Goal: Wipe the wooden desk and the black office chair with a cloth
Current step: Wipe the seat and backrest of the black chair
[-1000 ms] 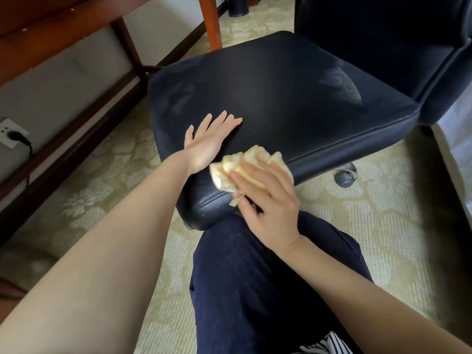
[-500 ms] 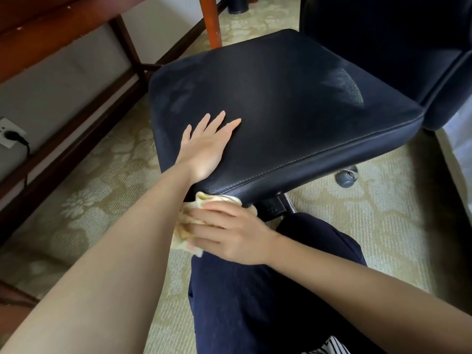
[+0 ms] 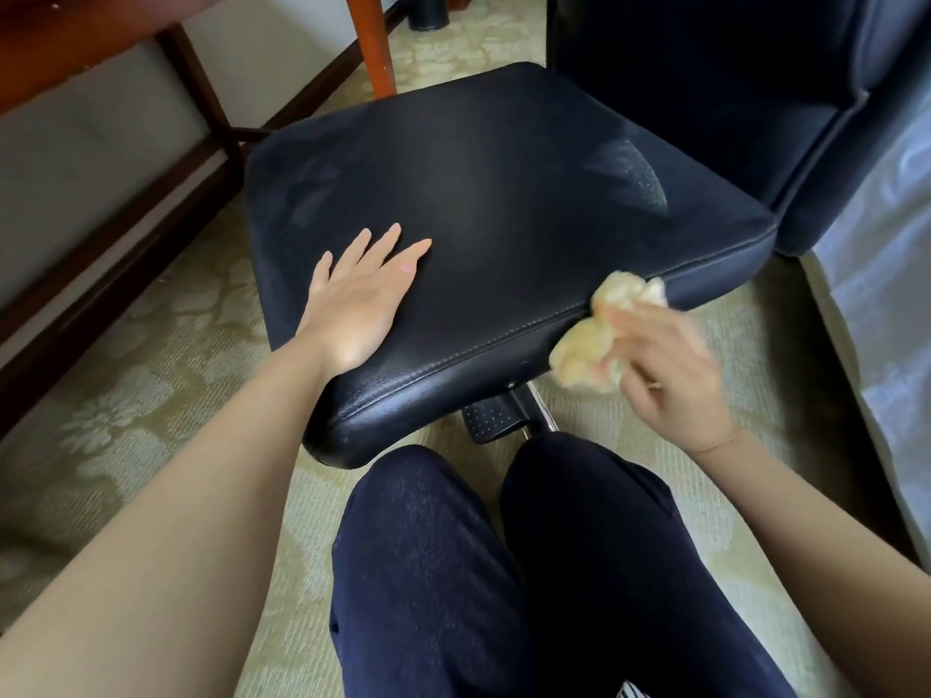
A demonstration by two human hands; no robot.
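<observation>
Here, the wooden worktop [image 3: 60, 47] fills the upper left corner, and just right of it the left hand [image 3: 360, 304] lies flat, fingers straight, on the near part of the black chair seat [image 3: 504, 193]. Farther right, the blurred right hand [image 3: 675, 380] clutches a crumpled yellow cloth [image 3: 589, 350] against the seat's front edge.

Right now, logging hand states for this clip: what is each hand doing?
Left hand: open, fingers straight, flat on the chair seat.
Right hand: gripping the yellow cloth, bunched against the seat's front edge.
</observation>
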